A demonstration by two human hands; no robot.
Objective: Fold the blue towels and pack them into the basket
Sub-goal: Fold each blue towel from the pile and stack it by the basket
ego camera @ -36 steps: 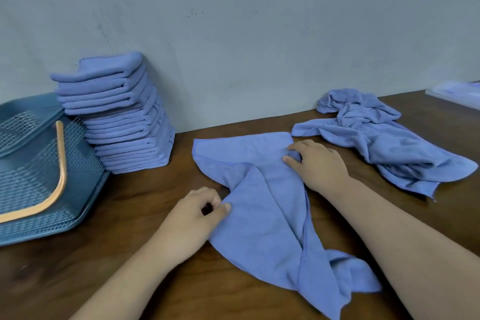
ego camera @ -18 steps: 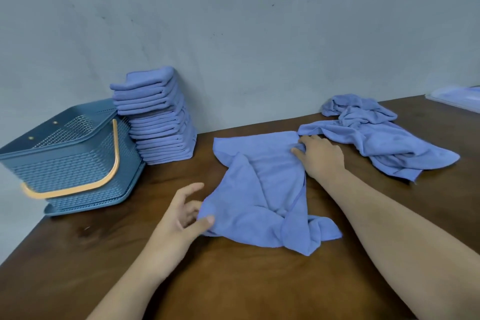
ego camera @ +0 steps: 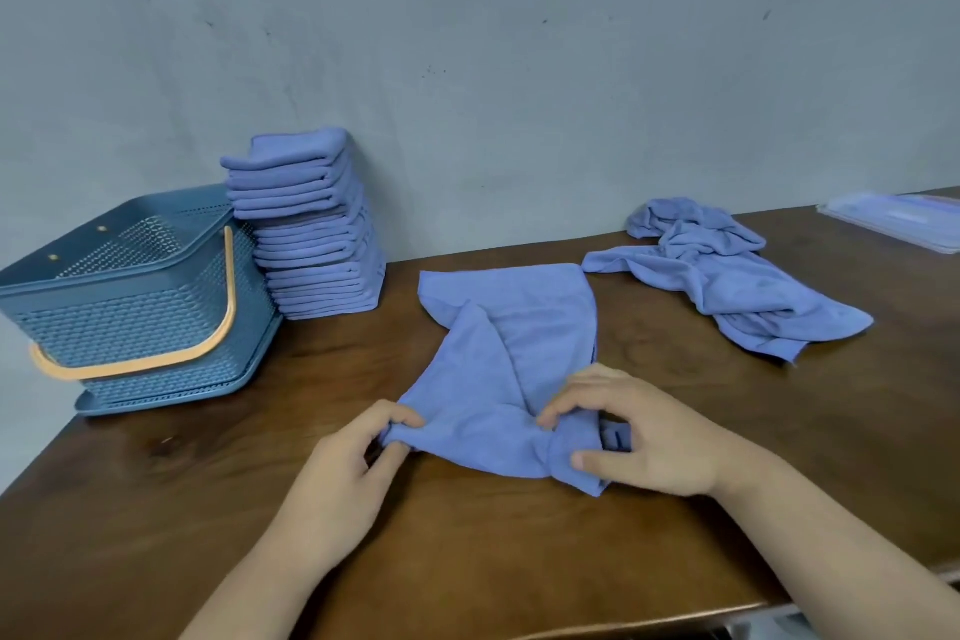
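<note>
Both hands clamped on the blue towel [ego camera: 506,359]: left hand [ego camera: 345,470], right hand [ego camera: 641,437], near edge, on the surface [ego camera: 467,561].

The right edge cuts off a blurred flat packet [ego camera: 904,224]; the basket's [ego camera: 130,296] inside is hidden.

towel [ego camera: 511,353]: soft matt blue cloth, faintly napped;
basket [ego camera: 135,322]: perforated blue plastic, smooth orange handle;
table [ego camera: 467,546]: dark wood, slight sheen;
wall [ego camera: 467,68]: matt, scuffed grey

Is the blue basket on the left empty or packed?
Empty: the basket shows only bare mesh walls; the folded stack stands beside it.
</note>
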